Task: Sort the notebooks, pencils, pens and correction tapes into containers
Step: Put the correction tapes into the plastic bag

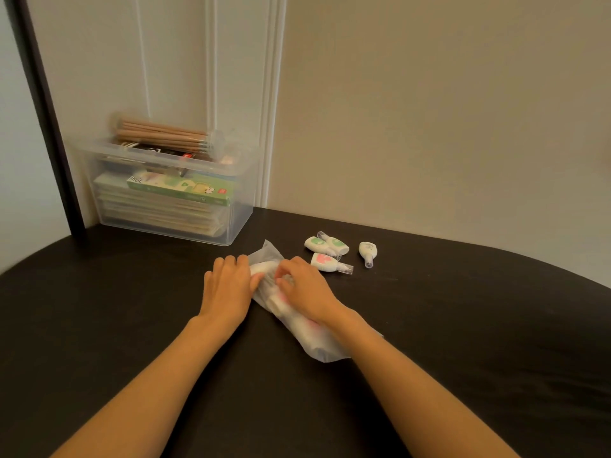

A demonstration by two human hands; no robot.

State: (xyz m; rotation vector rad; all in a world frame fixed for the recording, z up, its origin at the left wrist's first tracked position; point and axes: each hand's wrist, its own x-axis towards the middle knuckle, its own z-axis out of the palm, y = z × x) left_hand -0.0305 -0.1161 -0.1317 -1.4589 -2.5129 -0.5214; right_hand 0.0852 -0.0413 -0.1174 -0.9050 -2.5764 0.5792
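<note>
Forearms enter from bottom edge, elbows cut off; left hand [228,285] and right hand [305,292] both press on frosted bag [317,342] lying on dark bench [463,325]; fingers curled onto bag, actual grip hard to judge; bag contents blurred, white and pink shapes only; four correction tapes [330,252] loose just beyond right hand; clear container [172,193] near wall at left holds stacked notebooks [155,214], green box [180,190], tube of pencils [162,135] across top; items beneath pencils unclear.
</note>
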